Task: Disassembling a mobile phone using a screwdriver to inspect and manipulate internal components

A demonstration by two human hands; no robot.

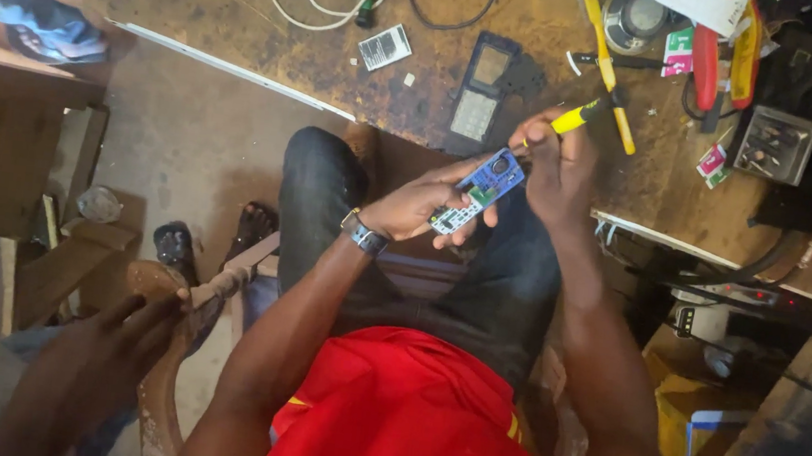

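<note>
My left hand grips a small blue circuit board with a white keypad end, holding it over my lap. My right hand is closed around a yellow-handled screwdriver, its tip pointing down at the upper end of the board. A watch sits on my left wrist. I wear dark trousers and a red shirt.
The worn wooden workbench ahead carries a dark phone housing, a small battery, white cables, yellow and red tools and a grey box. Another person's hand rests at lower left near a wooden stool.
</note>
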